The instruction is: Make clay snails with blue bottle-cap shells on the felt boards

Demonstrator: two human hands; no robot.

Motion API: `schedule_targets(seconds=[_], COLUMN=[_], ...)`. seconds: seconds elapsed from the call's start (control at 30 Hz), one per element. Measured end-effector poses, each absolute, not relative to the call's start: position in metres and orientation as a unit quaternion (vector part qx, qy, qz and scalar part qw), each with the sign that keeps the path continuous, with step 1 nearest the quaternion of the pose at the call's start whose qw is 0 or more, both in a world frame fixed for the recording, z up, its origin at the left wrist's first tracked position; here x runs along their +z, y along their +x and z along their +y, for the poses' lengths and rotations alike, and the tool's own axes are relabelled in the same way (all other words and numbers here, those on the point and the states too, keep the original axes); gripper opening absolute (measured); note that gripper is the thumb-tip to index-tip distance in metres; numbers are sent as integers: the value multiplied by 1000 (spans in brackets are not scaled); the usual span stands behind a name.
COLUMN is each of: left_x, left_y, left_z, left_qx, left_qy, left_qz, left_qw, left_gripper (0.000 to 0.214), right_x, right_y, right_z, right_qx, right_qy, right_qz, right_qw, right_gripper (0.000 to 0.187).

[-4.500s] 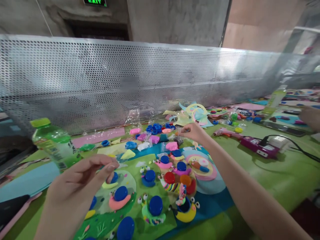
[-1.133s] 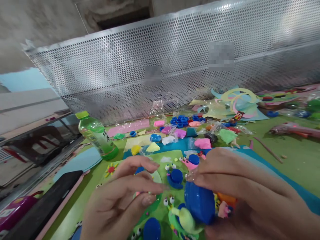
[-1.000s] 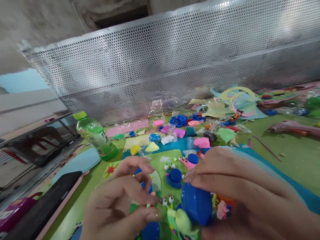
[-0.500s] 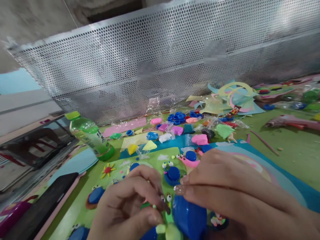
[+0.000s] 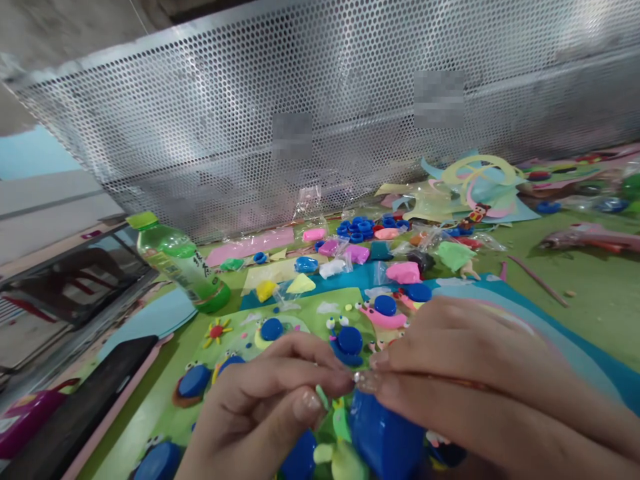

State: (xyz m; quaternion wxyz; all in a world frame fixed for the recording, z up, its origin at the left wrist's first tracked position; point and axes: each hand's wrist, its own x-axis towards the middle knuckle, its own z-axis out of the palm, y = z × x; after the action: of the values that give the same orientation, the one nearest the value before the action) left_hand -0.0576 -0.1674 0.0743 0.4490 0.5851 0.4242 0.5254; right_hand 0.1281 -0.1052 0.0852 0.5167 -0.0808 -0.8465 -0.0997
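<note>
Both hands have drawn closer together since half a second ago, and the fingertips now nearly meet above the blue cap at 6 o'clock. The left hand pinches thumb against forefinger on a small pale green bit, too small to identify. The right hand lies flat over the cap with fingers together, touching its top; whether it grips the cap cannot be told. Below the cap sits a yellow-green clay snail, partly cut off by the bottom edge.

These lie on a green felt board dotted with more snails. A blue snail sits just beyond the fingertips at 12 o'clock. A green bottle stands at 10 o'clock, well apart. A black phone lies at 8 o'clock. Small clay packets crowd the far side, before a perforated metal screen.
</note>
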Motion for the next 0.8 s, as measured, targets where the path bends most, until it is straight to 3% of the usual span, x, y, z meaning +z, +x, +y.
schedule_targets(seconds=[0.17,0.37,0.67,0.8], left_x=[74,75,76,77], left_y=[-56,-53,-61,-59], left_z=[-168,-171,-170,-170], left_qx=[514,537,483,488], left_qy=[589,587,584,580], left_qz=[433,432,438,446], left_qw=[450,425,483,476], left_gripper=[12,10,12,12], right_x=[83,80,84,84], right_y=[126,127,120,121], right_z=[-105,-105,-114,-108], right_qx=[-93,-125,-51,-84], right_qy=[-138,-106,-172,-150], right_qz=[-830,-827,-803,-802], right_qw=[533,537,569,572], right_gripper=[16,18,16,15])
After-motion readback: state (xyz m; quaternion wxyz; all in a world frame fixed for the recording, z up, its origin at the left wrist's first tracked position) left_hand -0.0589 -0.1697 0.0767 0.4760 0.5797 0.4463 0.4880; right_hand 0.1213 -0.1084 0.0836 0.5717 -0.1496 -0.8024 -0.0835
